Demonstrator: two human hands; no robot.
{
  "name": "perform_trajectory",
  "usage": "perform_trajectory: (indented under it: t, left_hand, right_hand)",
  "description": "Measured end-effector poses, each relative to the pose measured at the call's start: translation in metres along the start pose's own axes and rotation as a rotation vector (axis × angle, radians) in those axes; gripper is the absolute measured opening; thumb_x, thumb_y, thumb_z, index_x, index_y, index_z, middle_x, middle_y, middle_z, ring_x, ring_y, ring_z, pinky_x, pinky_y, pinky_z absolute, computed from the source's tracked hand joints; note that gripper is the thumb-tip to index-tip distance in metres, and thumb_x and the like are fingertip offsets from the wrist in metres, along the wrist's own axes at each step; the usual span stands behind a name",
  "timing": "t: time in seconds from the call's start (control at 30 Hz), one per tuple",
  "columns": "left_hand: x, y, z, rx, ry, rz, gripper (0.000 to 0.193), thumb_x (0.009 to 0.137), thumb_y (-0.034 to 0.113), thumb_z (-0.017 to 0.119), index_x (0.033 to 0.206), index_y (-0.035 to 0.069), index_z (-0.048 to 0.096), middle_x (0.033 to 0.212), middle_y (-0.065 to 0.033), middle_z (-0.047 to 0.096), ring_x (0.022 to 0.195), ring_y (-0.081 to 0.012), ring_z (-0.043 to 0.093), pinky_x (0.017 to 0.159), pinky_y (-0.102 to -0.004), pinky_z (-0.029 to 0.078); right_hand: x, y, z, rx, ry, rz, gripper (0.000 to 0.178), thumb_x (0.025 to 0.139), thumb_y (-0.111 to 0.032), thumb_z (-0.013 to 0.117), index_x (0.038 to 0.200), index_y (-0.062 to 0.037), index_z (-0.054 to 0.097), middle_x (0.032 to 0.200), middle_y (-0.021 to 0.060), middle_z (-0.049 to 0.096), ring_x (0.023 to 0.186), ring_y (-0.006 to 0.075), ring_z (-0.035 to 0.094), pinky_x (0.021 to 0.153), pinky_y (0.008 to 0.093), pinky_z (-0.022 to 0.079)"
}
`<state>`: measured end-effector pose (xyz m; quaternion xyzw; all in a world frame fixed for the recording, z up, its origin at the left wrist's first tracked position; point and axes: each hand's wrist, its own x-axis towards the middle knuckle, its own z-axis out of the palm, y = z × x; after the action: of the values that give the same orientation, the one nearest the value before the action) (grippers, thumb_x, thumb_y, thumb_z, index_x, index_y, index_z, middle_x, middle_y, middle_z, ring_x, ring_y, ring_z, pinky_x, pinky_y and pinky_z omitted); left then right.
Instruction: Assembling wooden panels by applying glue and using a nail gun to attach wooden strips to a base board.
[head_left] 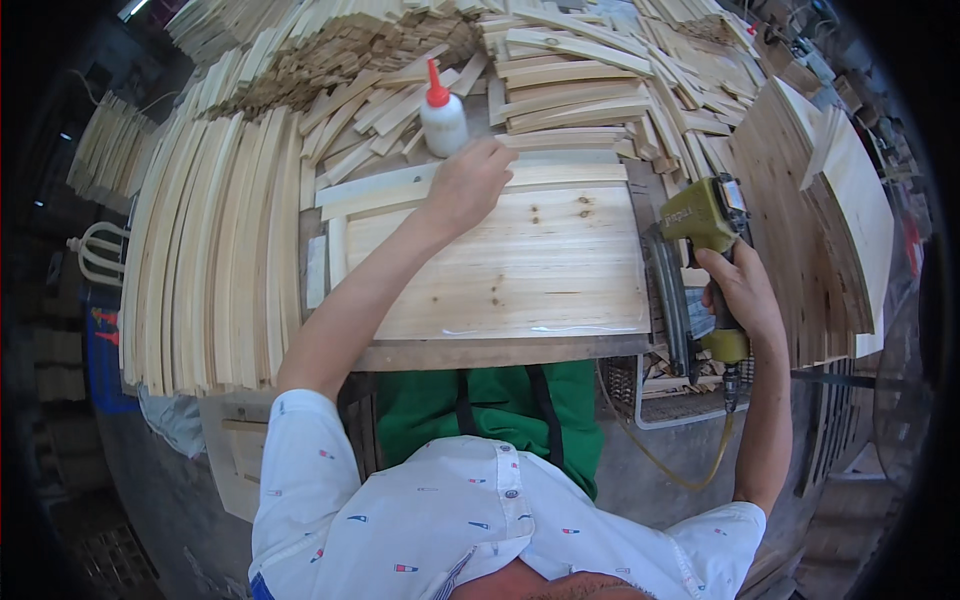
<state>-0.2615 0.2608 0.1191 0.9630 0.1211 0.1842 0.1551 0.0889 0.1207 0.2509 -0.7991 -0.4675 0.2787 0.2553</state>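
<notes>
A wooden panel (480,260) with dark knots lies on the bench in front of me. A pale wooden strip (390,187) runs along its far edge, and a shorter strip (337,250) stands at its left edge. My left hand (470,185) is closed at the far strip, fingers curled over it; the fingertips are partly hidden. My right hand (742,290) grips an olive-green air nail gun (700,215) by its handle, right of the panel and apart from it. White glue lines (590,329) mark the panel's near edge. A white glue bottle (444,125) with a red nozzle stands just beyond my left hand.
Long wooden strips (210,250) are stacked at the left. Loose strips (570,85) heap up across the far bench. Large wooden boards (800,220) lean at the right. A yellowish air hose (690,485) loops below the nail gun, beside a wire basket (680,400) of offcuts.
</notes>
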Motion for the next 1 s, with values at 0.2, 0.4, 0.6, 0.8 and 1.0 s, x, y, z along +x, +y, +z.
perform_trajectory:
  t: [0.2,0.4,0.6,0.8,1.0]
  left_hand:
    - [0.042,-0.018,0.003,-0.002,0.029,0.033,0.019,0.077,-0.007,0.054,0.094,-0.001,0.06,0.11,-0.0165,0.058,0.112,-0.0347,0.055,0.096,-0.0391,0.046]
    - [0.027,-0.026,-0.02,0.042,0.005,-0.07,0.02,0.079,-0.005,0.054,0.096,0.0,0.062,0.111,-0.0166,0.059,0.111,-0.0346,0.056,0.095,-0.0392,0.046]
    - [0.142,-0.026,-0.022,0.022,0.21,0.126,0.021,0.083,-0.001,0.055,0.103,0.001,0.063,0.11,-0.0183,0.061,0.109,-0.035,0.057,0.093,-0.039,0.047]
    - [0.145,0.015,0.014,-0.051,0.212,0.113,0.015,0.082,0.002,0.058,0.096,0.003,0.064,0.098,-0.0145,0.063,0.095,-0.0329,0.06,0.082,-0.0409,0.05]
    - [0.144,0.046,0.079,-0.148,0.231,0.07,0.017,0.078,0.004,0.067,0.094,0.004,0.062,0.094,-0.0121,0.061,0.093,-0.0312,0.061,0.079,-0.0395,0.05]
  right_hand:
    - [-0.037,0.032,-0.055,0.145,0.156,0.015,0.027,0.088,-0.023,0.059,0.094,0.0027,0.056,0.066,0.0058,0.058,0.05,0.0129,0.057,0.046,0.0286,0.046]
    - [-0.065,0.065,-0.071,0.195,0.182,0.112,0.026,0.088,-0.025,0.06,0.093,0.0012,0.056,0.064,0.0041,0.057,0.049,0.0117,0.055,0.046,0.027,0.044]
    - [-0.154,0.1,-0.122,0.213,0.518,0.365,0.026,0.091,-0.028,0.062,0.095,-0.0029,0.058,0.06,0.0022,0.056,0.048,0.0088,0.053,0.044,0.0229,0.041]
    - [-0.157,0.121,-0.097,0.224,0.416,0.39,0.024,0.091,-0.025,0.061,0.098,-0.0021,0.058,0.063,0.0017,0.056,0.049,0.0095,0.054,0.044,0.0245,0.042]
    - [-0.132,0.11,-0.045,0.287,0.225,0.334,0.024,0.091,-0.023,0.059,0.097,0.0004,0.056,0.067,0.003,0.056,0.049,0.0102,0.054,0.044,0.0264,0.044]
